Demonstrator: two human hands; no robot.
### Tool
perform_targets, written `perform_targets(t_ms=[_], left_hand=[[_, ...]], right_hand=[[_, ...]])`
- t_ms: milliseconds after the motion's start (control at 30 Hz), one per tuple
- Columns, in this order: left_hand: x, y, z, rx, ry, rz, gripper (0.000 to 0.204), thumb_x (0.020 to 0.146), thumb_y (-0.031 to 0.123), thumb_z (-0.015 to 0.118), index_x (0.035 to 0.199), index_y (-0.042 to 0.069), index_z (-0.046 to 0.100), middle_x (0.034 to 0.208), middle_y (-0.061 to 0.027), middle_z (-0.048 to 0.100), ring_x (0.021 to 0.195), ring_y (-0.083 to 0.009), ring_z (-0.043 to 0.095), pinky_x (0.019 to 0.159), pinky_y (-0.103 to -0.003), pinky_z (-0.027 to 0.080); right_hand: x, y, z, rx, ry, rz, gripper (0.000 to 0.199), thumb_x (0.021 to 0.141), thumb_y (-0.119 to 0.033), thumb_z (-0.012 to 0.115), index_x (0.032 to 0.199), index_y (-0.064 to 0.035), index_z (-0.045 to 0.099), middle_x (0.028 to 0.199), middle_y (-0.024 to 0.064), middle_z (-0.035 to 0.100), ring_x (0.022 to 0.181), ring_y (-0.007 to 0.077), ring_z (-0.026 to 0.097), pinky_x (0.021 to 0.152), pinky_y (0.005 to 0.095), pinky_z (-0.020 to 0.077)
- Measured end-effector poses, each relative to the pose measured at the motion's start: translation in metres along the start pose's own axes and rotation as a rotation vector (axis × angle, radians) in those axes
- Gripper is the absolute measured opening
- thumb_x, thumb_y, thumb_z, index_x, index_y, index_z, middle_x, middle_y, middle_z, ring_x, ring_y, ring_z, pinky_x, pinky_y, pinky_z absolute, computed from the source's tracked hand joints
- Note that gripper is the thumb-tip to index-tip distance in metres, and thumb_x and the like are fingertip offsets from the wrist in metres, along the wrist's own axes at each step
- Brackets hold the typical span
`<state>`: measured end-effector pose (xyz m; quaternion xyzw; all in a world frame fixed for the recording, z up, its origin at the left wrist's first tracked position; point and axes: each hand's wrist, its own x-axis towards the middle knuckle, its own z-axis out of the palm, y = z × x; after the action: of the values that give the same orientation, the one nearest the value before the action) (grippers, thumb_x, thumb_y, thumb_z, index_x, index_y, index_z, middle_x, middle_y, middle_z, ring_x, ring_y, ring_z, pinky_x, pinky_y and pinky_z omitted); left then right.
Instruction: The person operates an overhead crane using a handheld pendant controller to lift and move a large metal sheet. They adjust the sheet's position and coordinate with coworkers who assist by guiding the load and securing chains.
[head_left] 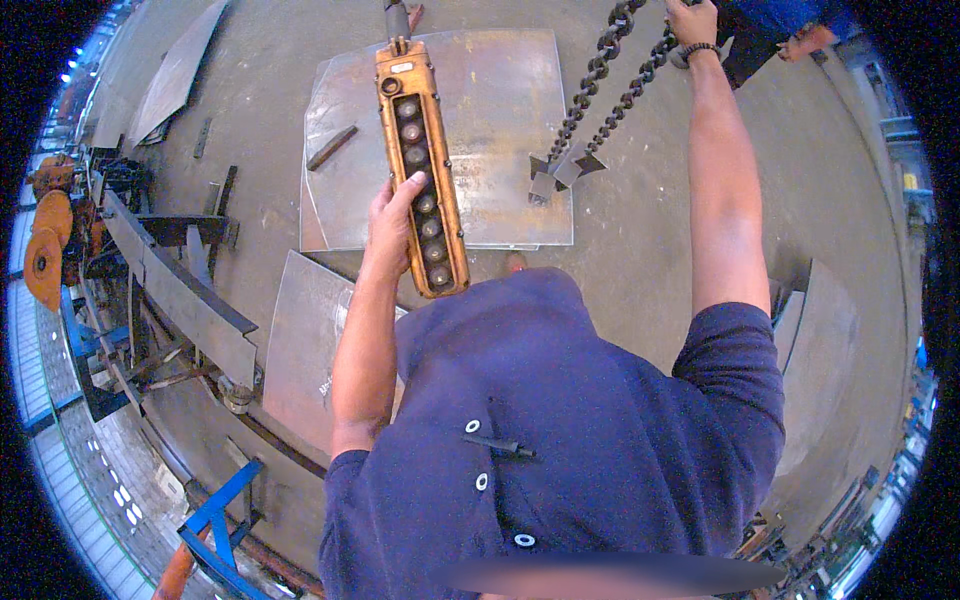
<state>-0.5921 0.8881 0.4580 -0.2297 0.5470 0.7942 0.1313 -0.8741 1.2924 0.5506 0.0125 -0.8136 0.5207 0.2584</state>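
- Left hand [392,222] wrapped around the side of a long orange control box [421,165], fingers closed on its casing, thumb lying up along the edge near the middle buttons.
- Control box hanging upright from a cable at the top of the view, with a single column of round dark buttons down its face (lower end just above the navy shirt [560,440]).
- Right hand [692,20] raised high at the top edge, arm stretched straight up, fingers closed around a heavy steel chain [640,75]; black band on the wrist.
- Two chain strands [590,80] running down and left from that hand, side by side, ending in a pair of grey plate clamps [560,170].
- Clamps resting at the right edge of a large square steel plate [500,110] lying flat on the concrete floor [640,220]; exactly how they bite on the plate not clear from here.
- Short dark metal bar [332,147] lying loose on the left part of that plate.
- Second steel sheet [305,340] on the floor nearer the body, partly behind the left forearm.
- Long steel beam [180,290] lying at the left, well apart from the plate, with orange wheels [45,250] beyond it by the rim.
- Blue metal frame [225,515] at lower left.
- Part of another person [790,30] at upper right, beyond the raised hand.
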Motion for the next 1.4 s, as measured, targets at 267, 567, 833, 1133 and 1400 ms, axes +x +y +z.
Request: perform_targets(t_ms=[267,567,833,1133,1400], left_hand=[[-0.004,0.001,-0.007,0.011,0.104,0.044,0.039,0.091,0.028,0.064,0.115,-0.001,0.056,0.088,-0.0063,0.064,0.070,-0.0141,0.063,0.062,-0.030,0.054],[0.007,-0.019,-0.012,-0.034,0.181,0.119,0.041,0.091,0.032,0.059,0.114,-0.002,0.057,0.090,-0.0138,0.067,0.073,-0.0237,0.068,0.066,-0.037,0.058],[-0.002,-0.011,-0.005,-0.026,0.242,0.111,0.041,0.090,0.033,0.062,0.113,0.000,0.058,0.092,-0.0096,0.066,0.076,-0.0206,0.067,0.067,-0.033,0.056],[0.014,-0.030,-0.015,-0.172,0.292,0.120,0.042,0.092,0.035,0.058,0.115,0.000,0.058,0.094,-0.0117,0.067,0.078,-0.0227,0.068,0.072,-0.036,0.057],[0.020,-0.031,-0.028,-0.089,0.387,0.162,0.039,0.089,0.024,0.065,0.119,0.000,0.057,0.096,-0.0063,0.066,0.077,-0.0138,0.065,0.069,-0.029,0.055]], right_hand=[[0.033,0.040,0.006,-0.131,0.039,-0.085,0.014,0.082,-0.017,0.067,0.086,-0.0040,0.065,0.066,0.0017,0.060,0.055,0.0142,0.057,0.050,0.0314,0.0461],[0.045,0.074,-0.007,-0.147,-0.035,-0.060,0.012,0.079,-0.016,0.063,0.079,-0.0043,0.064,0.060,0.0001,0.056,0.051,0.0123,0.052,0.048,0.0315,0.0435],[0.054,0.077,0.024,-0.217,-0.162,-0.064,0.017,0.079,-0.019,0.064,0.083,-0.0030,0.066,0.062,0.0015,0.057,0.054,0.0132,0.053,0.050,0.0321,0.0442],[0.058,0.118,0.027,-0.224,-0.301,0.085,0.020,0.078,-0.022,0.066,0.086,-0.0041,0.066,0.066,0.0025,0.058,0.056,0.0166,0.055,0.053,0.0329,0.0458],[0.112,0.212,0.052,-0.386,-0.400,0.118,0.034,0.078,-0.035,0.073,0.084,-0.0019,0.069,0.069,0.0022,0.065,0.062,0.0121,0.060,0.060,0.0322,0.0480]])
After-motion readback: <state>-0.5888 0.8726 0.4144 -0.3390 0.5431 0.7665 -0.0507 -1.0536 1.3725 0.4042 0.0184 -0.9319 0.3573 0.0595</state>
